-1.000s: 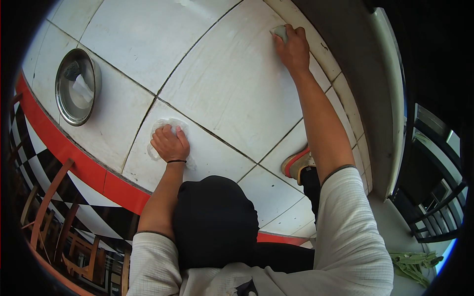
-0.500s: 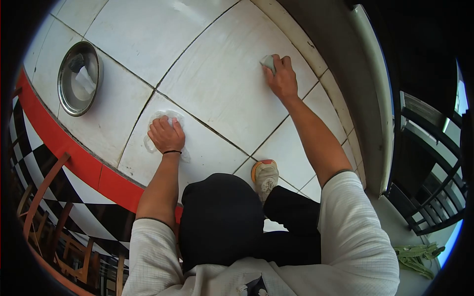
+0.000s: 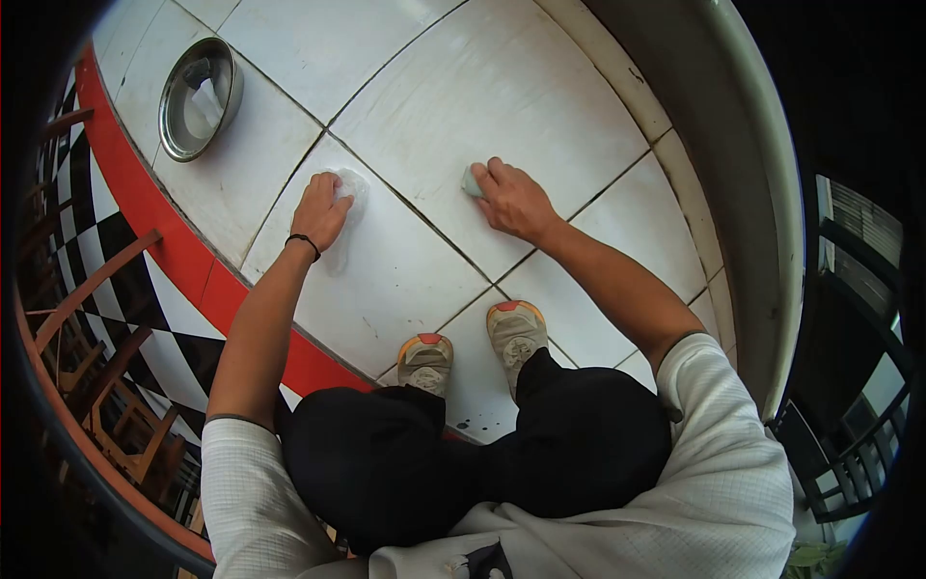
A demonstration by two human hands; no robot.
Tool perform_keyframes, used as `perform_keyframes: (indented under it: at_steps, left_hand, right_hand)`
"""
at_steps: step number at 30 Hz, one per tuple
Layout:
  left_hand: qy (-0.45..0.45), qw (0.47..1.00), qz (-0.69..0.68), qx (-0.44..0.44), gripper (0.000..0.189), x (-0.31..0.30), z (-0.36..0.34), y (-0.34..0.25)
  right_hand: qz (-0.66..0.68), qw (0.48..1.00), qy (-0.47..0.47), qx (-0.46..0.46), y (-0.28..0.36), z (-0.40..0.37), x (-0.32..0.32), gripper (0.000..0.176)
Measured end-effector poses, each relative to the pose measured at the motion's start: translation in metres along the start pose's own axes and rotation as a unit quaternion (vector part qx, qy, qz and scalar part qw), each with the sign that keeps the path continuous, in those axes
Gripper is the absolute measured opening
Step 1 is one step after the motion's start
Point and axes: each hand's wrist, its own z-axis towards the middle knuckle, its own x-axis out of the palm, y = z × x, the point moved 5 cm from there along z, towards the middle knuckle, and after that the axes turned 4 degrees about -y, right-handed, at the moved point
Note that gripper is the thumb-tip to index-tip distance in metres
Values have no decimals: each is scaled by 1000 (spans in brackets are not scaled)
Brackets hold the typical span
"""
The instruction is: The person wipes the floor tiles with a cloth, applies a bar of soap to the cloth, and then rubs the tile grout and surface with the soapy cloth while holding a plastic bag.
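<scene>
Left hand: the left hand (image 3: 321, 207) rests palm down on a thin whitish cloth (image 3: 352, 183) with its fingers bent. Whether it grips the cloth or only presses on it cannot be told.
Cloth: it lies flat on the tiled floor (image 3: 502, 87) beside a dark joint. Most of it is covered by the hand, and its pale edge is hard to tell from the tile.
Right hand: the right hand (image 3: 511, 201) is closed around a small pale green sponge (image 3: 472, 181), knuckles up.
Sponge: it touches the floor on a white tile, apart from the cloth. Only one end shows past the fingertips.
Bowl: a steel bowl (image 3: 198, 96) stands on the floor beyond the left hand, near the red strip (image 3: 154, 212). It holds something pale and crumpled that cannot be made out.
Shoes: two worn shoes (image 3: 516, 330) stand side by side on the tiles, their heels hidden by dark trouser legs.
Chairs: wooden chairs (image 3: 106, 318) on a checkered floor are cut off by the dark edge of the view.
</scene>
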Motion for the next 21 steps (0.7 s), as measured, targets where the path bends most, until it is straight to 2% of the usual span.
perform_keyframes:
  at_steps: [3,4,5,7,9,11,13,15,17,18,19,21]
  left_hand:
    - [75,996,-24,-51,50,-8,0,-1]
    - [87,995,-12,-56,58,-8,-1,-3]
    - [80,996,18,-46,59,-9,-3,-6]
    - [73,994,79,-16,60,-7,-7,-13]
    - [62,993,104,-14,64,-4,-10,-15]
    - [37,993,115,-6,65,-3,-17,-20]
    - [33,990,134,-8,69,0,-26,-23]
    - [25,991,133,-5,74,-2,-33,-22]
    - [39,992,118,5,79,0,-45,-17]
    - [43,993,113,7,80,1,-47,-12]
    - [48,993,107,10,82,2,-50,-7]
    - [53,993,108,18,83,6,-58,-1]
  right_hand:
    - [-78,959,-163,219,-106,6,-62,39]
    - [-104,943,-172,267,-133,6,-79,38]
    - [-144,939,-195,245,-157,5,-79,37]
    - [-143,930,-192,280,-145,7,-75,38]
    - [-93,945,-196,246,-88,5,-47,39]
    - [-3,978,-131,164,-9,-2,-3,41]
    - [67,995,-67,16,65,-18,45,33]
    - [38,997,-9,-69,100,-32,85,49]
    - [47,998,-15,-25,74,-24,61,49]
    - [19,997,-76,23,52,-16,28,35]
    - [-4,990,-93,105,17,-13,12,41]
    - [-73,959,-175,210,-47,-15,-28,39]
